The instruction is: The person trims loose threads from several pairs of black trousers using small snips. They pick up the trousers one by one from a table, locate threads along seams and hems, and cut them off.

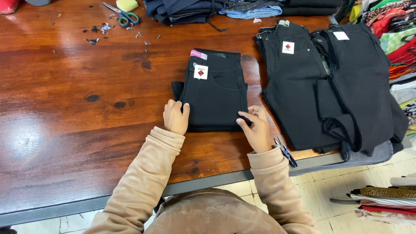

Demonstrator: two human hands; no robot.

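Head view, table: a reddish-brown wooden table (pixel 65 108) with a grey metal edge runs across the picture, seen from above.
Head view, folded trousers: a pair of black folded trousers (pixel 215 93) lies flat near the middle of the table, with a white tag and a pink label at its far end.
Head view, left hand: the left hand (pixel 175 117) rests on the near left corner of the folded trousers; its fingers are curled together and press down on the cloth without gripping it.
Head view, right hand: the right hand (pixel 255 128) is at the near right corner of the folded trousers; thumb and fingertips are pinched on the edge of the cloth there.
Head view, sleeves: both arms wear tan sleeves (pixel 147 173).
Head view, small snips: small snips (pixel 286 151) with blue handles lie on the table just beside the right wrist.
Head view, trouser stack: a stack of black trousers (pixel 333 82) lies spread out to the right, near the folded pair but apart from it.
Head view, scissors: scissors (pixel 123 16) with green handles lie at the far side, among small scraps (pixel 97 32).
Head view, far pile: a pile of dark clothes (pixel 186 11) sits along the far edge.
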